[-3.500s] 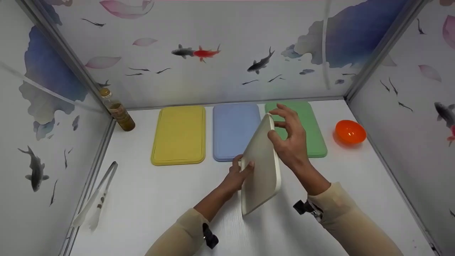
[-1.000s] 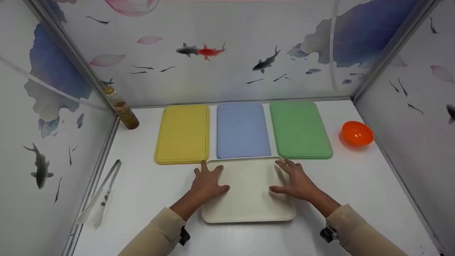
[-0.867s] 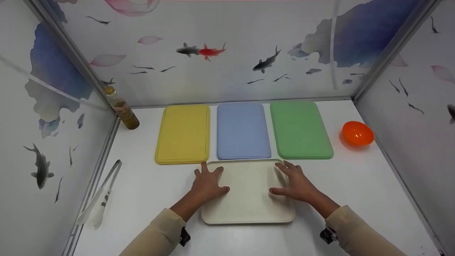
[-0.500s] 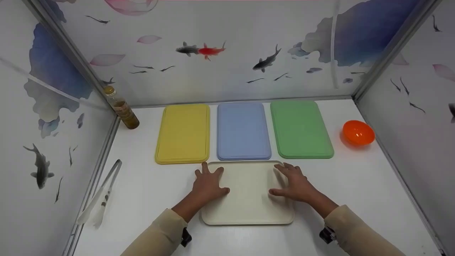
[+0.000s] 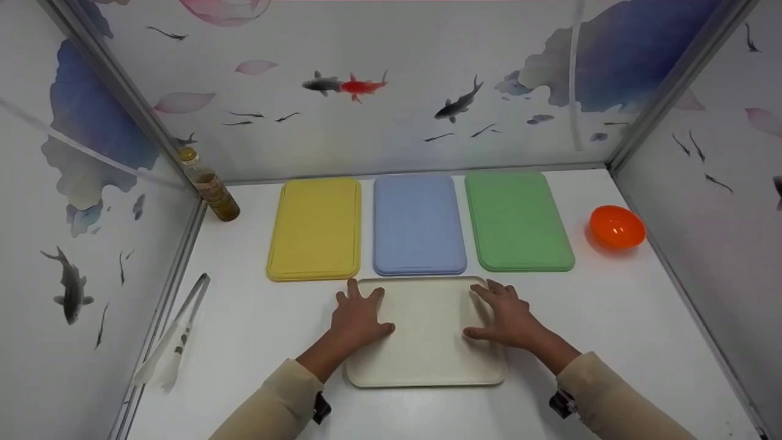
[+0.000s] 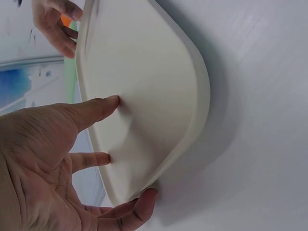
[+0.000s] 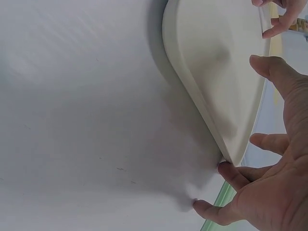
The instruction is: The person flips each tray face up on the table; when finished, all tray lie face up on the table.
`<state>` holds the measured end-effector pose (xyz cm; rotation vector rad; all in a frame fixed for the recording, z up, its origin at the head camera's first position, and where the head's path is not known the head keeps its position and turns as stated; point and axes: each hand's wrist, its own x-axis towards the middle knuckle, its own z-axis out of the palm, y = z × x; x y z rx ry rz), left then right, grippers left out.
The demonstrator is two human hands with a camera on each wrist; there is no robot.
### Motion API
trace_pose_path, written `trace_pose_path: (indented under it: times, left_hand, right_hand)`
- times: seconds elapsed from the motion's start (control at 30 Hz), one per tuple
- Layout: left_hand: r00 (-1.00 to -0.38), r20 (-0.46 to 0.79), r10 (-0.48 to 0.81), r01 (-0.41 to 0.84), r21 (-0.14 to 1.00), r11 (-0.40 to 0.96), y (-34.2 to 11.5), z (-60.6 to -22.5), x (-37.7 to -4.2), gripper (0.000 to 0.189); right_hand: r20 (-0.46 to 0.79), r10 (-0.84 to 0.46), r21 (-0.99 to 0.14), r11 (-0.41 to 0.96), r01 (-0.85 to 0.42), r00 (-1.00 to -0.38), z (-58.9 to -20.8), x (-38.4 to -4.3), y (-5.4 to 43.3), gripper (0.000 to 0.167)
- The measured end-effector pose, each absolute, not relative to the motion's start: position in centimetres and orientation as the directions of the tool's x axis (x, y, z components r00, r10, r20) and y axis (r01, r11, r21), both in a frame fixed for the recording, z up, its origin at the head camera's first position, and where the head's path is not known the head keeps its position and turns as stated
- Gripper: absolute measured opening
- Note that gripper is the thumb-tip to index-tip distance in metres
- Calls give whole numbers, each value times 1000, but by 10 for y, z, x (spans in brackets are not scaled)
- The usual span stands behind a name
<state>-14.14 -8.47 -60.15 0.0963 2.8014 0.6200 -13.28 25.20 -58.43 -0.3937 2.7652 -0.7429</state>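
Observation:
A cream rectangular tray (image 5: 427, 336) with rounded corners and a low rim lies lengthwise on the table. My left hand (image 5: 357, 316) is spread at its far left corner. Thumb and index finger touch the tray's face in the left wrist view, where the other fingers reach the left edge. Over the far right corner is my right hand (image 5: 504, 315), fingers spread. In the right wrist view one fingertip meets the tray's corner, another is out over the table, and the thumb (image 7: 269, 67) is above the tray's face.
Behind the tray lie a yellow board (image 5: 314, 229), a blue board (image 5: 419, 226) and a green board (image 5: 519, 221) in a row. An orange bowl (image 5: 617, 227) is at the right. Tongs (image 5: 174, 336) and an oil bottle (image 5: 211, 189) are at the left. Printed walls enclose the table.
Earlier both hands held the tray up on its edge; a second ago it was flat below the coloured boards. Since then it has slid slightly nearer, with both hands keeping their places.

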Motion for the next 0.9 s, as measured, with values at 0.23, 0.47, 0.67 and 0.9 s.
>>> trace_pose_path:
  times: [0.23, 0.47, 0.67, 0.9]
  left_hand:
    - [-963, -235, 129, 24, 403, 915, -85, -589, -134, 79]
    - [-955, -267, 130, 12, 400, 917, -83, -578, -131, 80]
    - [-956, -260, 133, 26, 377, 926, -83, -582, -131, 81]
    - [-960, -259, 103, 38, 245, 969, -83, -583, -129, 83]
  right_hand:
    - [-152, -342, -471, 850, -236, -928, -586, -132, 253, 99]
    - [-156, -350, -447, 859, -250, -924, -590, -129, 256, 86]
    - [-164, -344, -429, 869, -247, -925, -592, -130, 257, 82]
    - [-175, -339, -401, 882, -248, -924, -590, -130, 257, 81]
